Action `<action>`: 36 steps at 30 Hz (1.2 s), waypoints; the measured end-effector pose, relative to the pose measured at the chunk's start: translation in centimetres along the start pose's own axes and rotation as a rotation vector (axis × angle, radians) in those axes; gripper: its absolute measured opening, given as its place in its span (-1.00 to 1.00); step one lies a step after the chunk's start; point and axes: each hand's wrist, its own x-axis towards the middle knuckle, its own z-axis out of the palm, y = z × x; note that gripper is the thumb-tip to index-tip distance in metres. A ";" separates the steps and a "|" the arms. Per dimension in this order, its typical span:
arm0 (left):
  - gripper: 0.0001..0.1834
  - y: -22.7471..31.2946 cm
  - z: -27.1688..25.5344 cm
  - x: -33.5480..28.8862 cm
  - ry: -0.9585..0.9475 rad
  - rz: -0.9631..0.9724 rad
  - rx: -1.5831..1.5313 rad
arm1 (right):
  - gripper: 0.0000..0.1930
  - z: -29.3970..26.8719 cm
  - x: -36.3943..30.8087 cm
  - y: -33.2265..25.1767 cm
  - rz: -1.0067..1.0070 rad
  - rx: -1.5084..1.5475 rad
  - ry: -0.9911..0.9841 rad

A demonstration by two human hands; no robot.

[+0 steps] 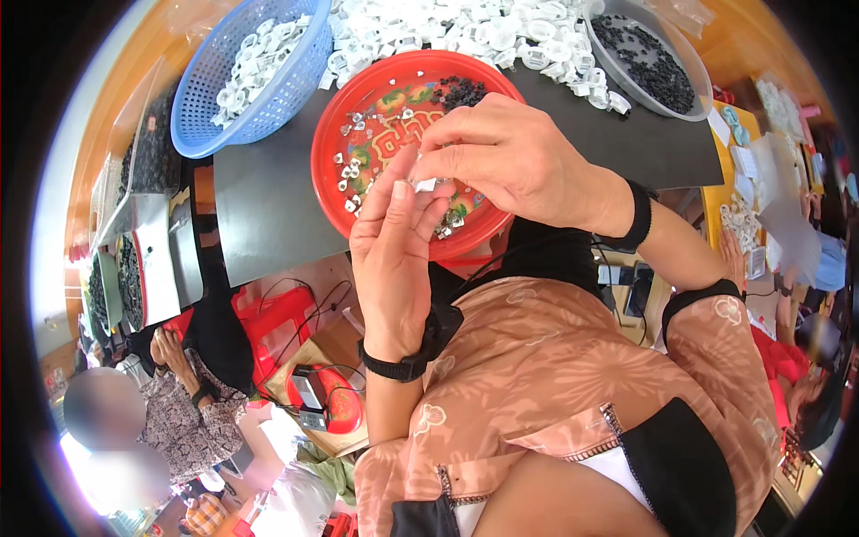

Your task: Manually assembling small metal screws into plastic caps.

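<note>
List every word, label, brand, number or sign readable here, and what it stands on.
Red tray: a large yellow character-like sign, partly covered; not copied out.
White parts piled behind it: nothing readable.
Papers at right and boxy grey device at lower left: any print is too small to read.

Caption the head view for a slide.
Left hand and right hand meet at a small white piece over a red tray, a heap of white parts beyond.
</note>
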 end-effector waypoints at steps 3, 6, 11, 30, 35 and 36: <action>-0.62 -0.3 -0.3 0.1 0.089 0.108 0.011 | -0.80 0.5 -0.2 -0.5 0.111 0.113 0.061; -0.65 0.0 -0.7 0.1 0.113 0.207 0.110 | -0.77 0.2 0.0 -1.2 0.434 0.427 -0.058; -0.67 -0.2 -1.3 -0.2 0.070 0.248 0.265 | -0.71 1.3 0.1 -1.1 0.241 0.240 -0.024; -0.55 1.7 -3.0 -0.1 0.114 0.183 0.010 | -0.85 0.5 -0.1 2.5 0.391 0.160 -0.133; -0.58 1.2 -4.3 -0.3 0.103 0.184 -0.016 | -0.87 1.2 -0.9 2.2 0.469 0.120 -0.278; -0.59 1.0 -4.4 -0.3 0.106 0.185 -0.026 | -0.89 1.7 -1.0 1.9 0.472 0.115 -0.325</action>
